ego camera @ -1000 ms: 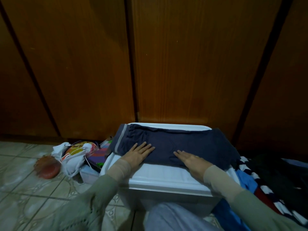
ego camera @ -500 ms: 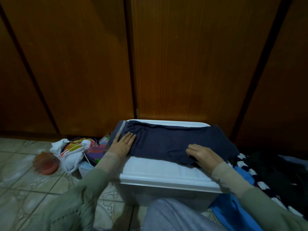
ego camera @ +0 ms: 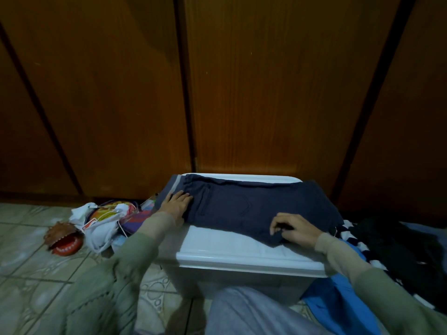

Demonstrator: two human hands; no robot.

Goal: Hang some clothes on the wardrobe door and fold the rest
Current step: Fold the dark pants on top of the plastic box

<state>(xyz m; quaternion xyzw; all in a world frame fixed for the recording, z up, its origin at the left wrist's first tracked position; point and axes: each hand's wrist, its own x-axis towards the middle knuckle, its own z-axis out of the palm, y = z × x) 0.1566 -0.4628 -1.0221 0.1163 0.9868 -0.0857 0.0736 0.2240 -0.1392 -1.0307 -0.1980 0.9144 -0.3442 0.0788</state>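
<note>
Folding looks midway: the left hand (ego camera: 175, 203) lies flat, fingers straight, on the waistband end of the dark navy cloth trousers (ego camera: 251, 209) spread over the white plastic storage box (ego camera: 242, 252). Further right, the right hand (ego camera: 294, 228) pinches their near edge. Beyond that hand, a heap of striped, blue and black clothes (ego camera: 377, 247) waits unfolded; nothing hangs on the brown wooden wardrobe doors (ego camera: 266, 81).

Dark blue shorts (ego camera: 251, 206): folded long and flat on the white box lid (ego camera: 232, 247), along its back edge. The grey-striped waistband hangs over the lid's left back corner.
Pile of clothes (ego camera: 387, 240): black, blue and striped things in a heap, just beside the box's right side.
Wardrobe door (ego camera: 266, 88): brown wood, shut, right behind the box.
</note>
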